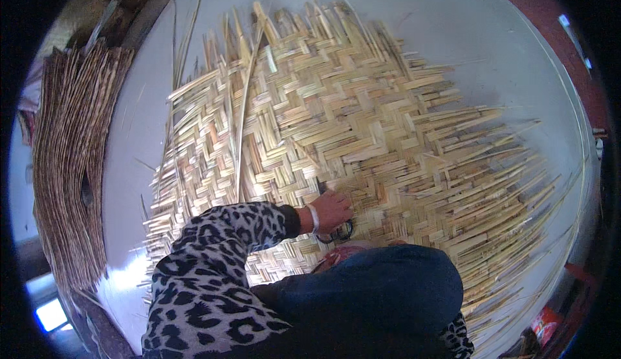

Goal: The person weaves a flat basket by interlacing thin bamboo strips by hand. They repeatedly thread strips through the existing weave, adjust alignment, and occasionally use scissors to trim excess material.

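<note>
My left hand (331, 210), with a white bangle at the wrist and a leopard-print sleeve (213, 242), rests low over a large woven mat (310, 113). Its fingers look curled down against the weave; whatever they may grip is hidden. A dark ring-shaped thing (341, 231) lies just below the hand, its kind unclear. The mat is of flat pale yellow split strips in a zigzag pattern, with loose ends jutting out at its edges. My right hand is hidden behind my dark-clad knee (388, 281); only a bit of the right sleeve (457, 336) shows.
Long loose strips (244, 113) lie across the mat's upper left part. Beyond the mat is a smooth grey floor (453, 16). A tall brown bundle of ridged material (77, 158) stands at the left. A reddish-brown border (543, 10) runs along the right side.
</note>
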A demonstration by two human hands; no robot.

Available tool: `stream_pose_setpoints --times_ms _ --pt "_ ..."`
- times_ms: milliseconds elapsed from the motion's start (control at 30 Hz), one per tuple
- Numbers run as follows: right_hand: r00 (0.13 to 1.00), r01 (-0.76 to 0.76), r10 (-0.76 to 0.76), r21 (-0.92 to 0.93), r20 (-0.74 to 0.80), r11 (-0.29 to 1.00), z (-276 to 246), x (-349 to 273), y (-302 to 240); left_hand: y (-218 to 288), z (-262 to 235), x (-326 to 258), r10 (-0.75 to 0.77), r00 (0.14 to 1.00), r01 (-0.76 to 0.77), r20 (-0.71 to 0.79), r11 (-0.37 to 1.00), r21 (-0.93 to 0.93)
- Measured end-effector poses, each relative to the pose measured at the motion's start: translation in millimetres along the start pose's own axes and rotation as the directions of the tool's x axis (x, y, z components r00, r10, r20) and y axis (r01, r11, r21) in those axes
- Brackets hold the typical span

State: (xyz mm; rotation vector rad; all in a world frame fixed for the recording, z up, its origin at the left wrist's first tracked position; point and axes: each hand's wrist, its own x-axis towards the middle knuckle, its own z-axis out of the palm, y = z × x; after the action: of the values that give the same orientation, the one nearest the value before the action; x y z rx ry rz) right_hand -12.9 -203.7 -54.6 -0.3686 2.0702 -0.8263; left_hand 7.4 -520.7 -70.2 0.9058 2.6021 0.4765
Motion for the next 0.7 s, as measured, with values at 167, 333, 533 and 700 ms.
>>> stream_pose_setpoints --times_ms 167,333,533,700 --pt "0.999 -0.031 0.031 -0.006 0.034 0.999 -2 1 -7 -4 1 16 0.03 0.997 -0.034 0.069 0.998 0.054" --pt "0.997 -0.068 0.067 0.019 0.042 0.998 -5 -2 1 -11 3 12 0.172 0.982 -0.172 -0.073 0.985 0.012" --pt "0.997 -0.064 0.07 0.192 -0.026 0.979 -18 6 4 -15 8 15 -0.013 0.998 0.029 0.068 0.971 -0.236" --pt "0.987 -0.097 0.143 0.424 -0.078 0.901 -34 13 -14 -24 14 20 0.091 0.988 -0.118 -0.125 0.965 -0.234"
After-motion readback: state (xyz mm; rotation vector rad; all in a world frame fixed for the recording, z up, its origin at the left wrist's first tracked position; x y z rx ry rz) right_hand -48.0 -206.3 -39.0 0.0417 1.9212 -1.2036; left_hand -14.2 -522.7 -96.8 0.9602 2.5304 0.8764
